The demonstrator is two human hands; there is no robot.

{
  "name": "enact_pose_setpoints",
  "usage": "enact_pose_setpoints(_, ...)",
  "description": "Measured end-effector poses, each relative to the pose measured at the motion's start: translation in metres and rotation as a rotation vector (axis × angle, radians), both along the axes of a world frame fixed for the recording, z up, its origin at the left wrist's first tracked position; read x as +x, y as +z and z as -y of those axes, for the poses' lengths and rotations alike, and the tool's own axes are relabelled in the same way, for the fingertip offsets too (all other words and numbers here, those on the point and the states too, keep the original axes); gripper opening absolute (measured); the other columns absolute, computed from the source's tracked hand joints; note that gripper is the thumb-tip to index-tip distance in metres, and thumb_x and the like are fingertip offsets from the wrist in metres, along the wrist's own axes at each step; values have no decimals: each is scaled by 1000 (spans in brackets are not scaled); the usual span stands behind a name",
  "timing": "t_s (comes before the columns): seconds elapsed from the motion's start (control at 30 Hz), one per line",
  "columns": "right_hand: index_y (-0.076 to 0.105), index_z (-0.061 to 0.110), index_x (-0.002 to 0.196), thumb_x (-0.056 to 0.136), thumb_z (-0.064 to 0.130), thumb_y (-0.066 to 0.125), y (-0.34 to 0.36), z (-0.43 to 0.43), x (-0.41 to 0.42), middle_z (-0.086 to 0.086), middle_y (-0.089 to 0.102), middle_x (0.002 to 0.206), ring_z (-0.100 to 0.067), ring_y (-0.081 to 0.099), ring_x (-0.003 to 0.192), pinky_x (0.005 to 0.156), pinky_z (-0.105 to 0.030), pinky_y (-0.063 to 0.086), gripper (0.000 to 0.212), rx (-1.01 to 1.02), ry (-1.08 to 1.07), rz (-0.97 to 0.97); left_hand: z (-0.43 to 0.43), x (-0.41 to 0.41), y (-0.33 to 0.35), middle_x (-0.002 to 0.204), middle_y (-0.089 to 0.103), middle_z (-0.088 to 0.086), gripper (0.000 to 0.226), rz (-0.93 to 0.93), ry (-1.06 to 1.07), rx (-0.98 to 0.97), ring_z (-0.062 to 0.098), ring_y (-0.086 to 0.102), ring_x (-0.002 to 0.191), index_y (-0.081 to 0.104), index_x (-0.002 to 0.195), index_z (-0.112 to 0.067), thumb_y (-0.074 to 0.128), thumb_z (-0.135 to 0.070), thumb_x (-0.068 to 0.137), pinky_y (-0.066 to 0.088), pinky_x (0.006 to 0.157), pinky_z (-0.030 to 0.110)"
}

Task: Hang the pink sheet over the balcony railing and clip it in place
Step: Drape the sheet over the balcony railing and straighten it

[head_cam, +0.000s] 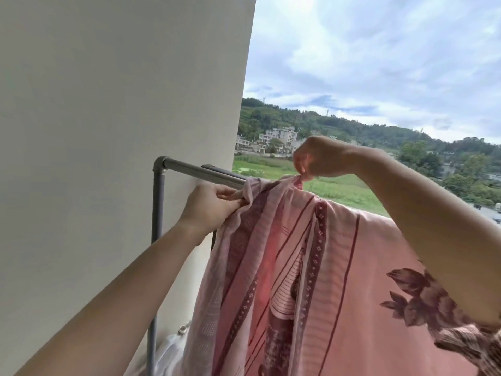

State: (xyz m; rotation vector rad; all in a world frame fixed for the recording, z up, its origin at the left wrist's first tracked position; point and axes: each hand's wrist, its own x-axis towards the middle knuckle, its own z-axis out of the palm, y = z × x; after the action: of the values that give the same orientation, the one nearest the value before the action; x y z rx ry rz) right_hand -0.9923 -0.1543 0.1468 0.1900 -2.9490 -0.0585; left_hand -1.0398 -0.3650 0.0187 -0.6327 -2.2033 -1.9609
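Note:
The pink sheet (325, 267), with dark maroon stripes and leaf prints, hangs draped over the grey metal railing (195, 169) and falls toward me. My left hand (211, 207) pinches the bunched left edge of the sheet just below the bar. My right hand (320, 156) is higher and farther out, gripping a small fold of the sheet's top edge above the rail. No clip can be made out in either hand. The railing to the right is hidden under the cloth.
A plain white wall (108, 131) stands close on the left, where the railing's grey post (157, 226) runs down. Something white and gauzy (173, 351) lies by the post's foot. Beyond the rail are fields, houses and wooded hills.

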Motion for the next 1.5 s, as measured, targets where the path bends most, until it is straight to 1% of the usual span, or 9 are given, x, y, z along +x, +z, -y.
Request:
enact_pose_setpoints(0.13,69,5,92,81,-3,59,2,-3,1,-13,72,95,-20,69,88,80,-38,58,17,112,-273,379,3,5,0,87,71,7,23,-37,53,-103,15,64,74,72,101,-8,72,-19,81,55,72,30)
enact_pose_setpoints(0.33,67,9,114,90,-12,43,-4,47,-16,-12,63,121,-17,61,99,71,-16,56,40,-354,181,23,7,19,3,71,65,9,17,10,-109,-159,9,47,53,76,83,-8,60,-10,88,40,51,20)
enact_pose_setpoints(0.4,68,11,114,87,-16,40,-16,64,-28,-9,56,132,-25,58,112,88,-33,54,48,-287,157,125,9,22,7,72,70,15,17,-19,-60,-158,12,51,56,77,79,-8,65,-17,86,41,55,25)
enact_pose_setpoints(0.53,60,16,75,87,-4,43,-25,72,-49,-2,56,82,-23,51,75,66,-26,40,29,-194,88,231,20,16,19,73,73,11,20,-129,128,-186,17,61,63,77,76,-14,66,-27,86,47,63,29)
enact_pose_setpoints(0.77,66,11,96,90,16,55,8,59,-62,4,56,72,-8,51,62,61,-20,43,13,33,65,164,29,-29,48,98,69,8,28,-17,193,94,27,61,96,72,97,-10,62,-34,87,50,89,36)
enact_pose_setpoints(0.9,54,19,66,93,17,46,18,64,-77,-5,61,76,-27,61,72,66,-38,54,28,222,95,-343,22,-47,53,120,60,21,36,200,24,286,33,62,104,66,105,-2,63,-33,88,50,94,47)
enact_pose_setpoints(1.13,70,-1,98,96,10,49,12,103,-122,-16,72,78,-20,64,53,47,-25,51,23,-131,-27,90,55,-94,53,97,68,14,28,296,-281,323,22,68,73,68,111,-8,58,-26,92,57,70,34)
enact_pose_setpoints(1.3,64,-6,112,94,8,51,4,141,-170,-19,69,103,-28,68,85,77,-35,58,26,-329,-38,59,86,-151,39,112,67,13,32,354,-260,404,25,67,94,69,111,-10,48,-29,97,54,88,39)
enact_pose_setpoints(1.5,66,2,114,97,18,47,-13,189,-217,-6,66,96,-20,59,91,68,-23,48,30,-442,15,-44,132,-216,24,112,70,7,42,369,-324,494,21,67,102,68,114,-19,35,-40,100,54,84,34)
